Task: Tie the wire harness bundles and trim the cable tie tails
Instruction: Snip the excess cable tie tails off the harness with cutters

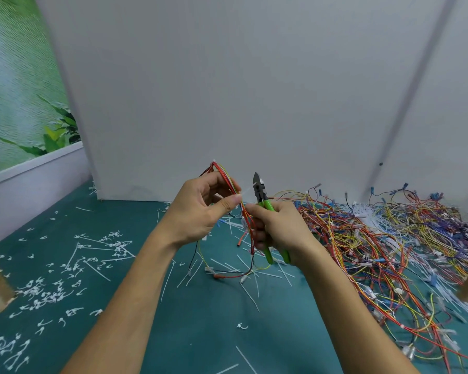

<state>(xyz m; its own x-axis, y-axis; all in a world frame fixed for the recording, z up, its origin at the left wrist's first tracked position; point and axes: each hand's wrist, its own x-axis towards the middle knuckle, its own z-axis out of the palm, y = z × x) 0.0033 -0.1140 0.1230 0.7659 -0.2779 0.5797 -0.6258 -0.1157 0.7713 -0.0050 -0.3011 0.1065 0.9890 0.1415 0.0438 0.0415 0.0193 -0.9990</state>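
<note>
My left hand point(200, 211) pinches a thin bundle of red, yellow and green wires point(224, 174) between thumb and fingers, held up above the table. The bundle loops over the hand and hangs down between both hands to the mat. My right hand point(277, 229) grips green-handled side cutters point(260, 193), jaws pointing up just right of the bundle. The same hand's fingertips touch the hanging wires. A small white cable tie point(239, 196) sits at my left thumb tip.
A large heap of coloured wire harnesses point(389, 238) covers the right of the green mat point(146, 319). Cut tie tails and loose white cable ties point(52, 290) litter the left and middle. A white board point(227, 103) stands behind. Wooden posts stand at both edges.
</note>
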